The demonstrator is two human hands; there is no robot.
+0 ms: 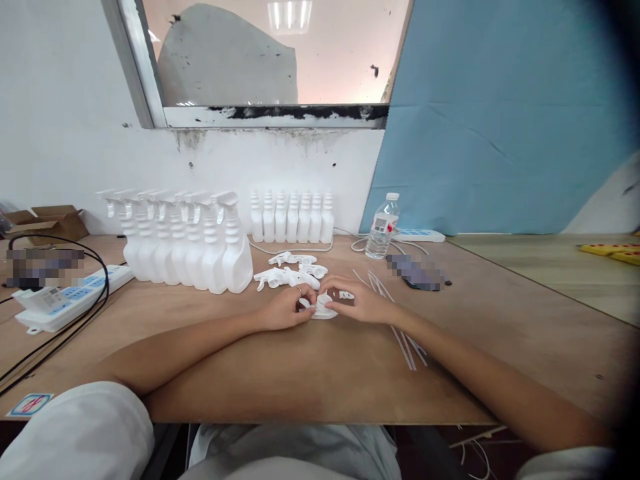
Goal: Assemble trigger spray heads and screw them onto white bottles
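Observation:
My left hand and my right hand meet over the table, with fingertips closed around a white plastic trigger spray head. Fingers cover much of it, so its full shape is hidden. Just behind the hands lie several loose white spray heads. A small white ridged part shows beside my right fingers. Thin white tubes are spread on the table under and beyond my right forearm.
At the left, white bottles with spray heads stand in a row. Capless white bottles line the wall. A water bottle, a phone-like dark object, and a white power strip with black cables are around the brown table.

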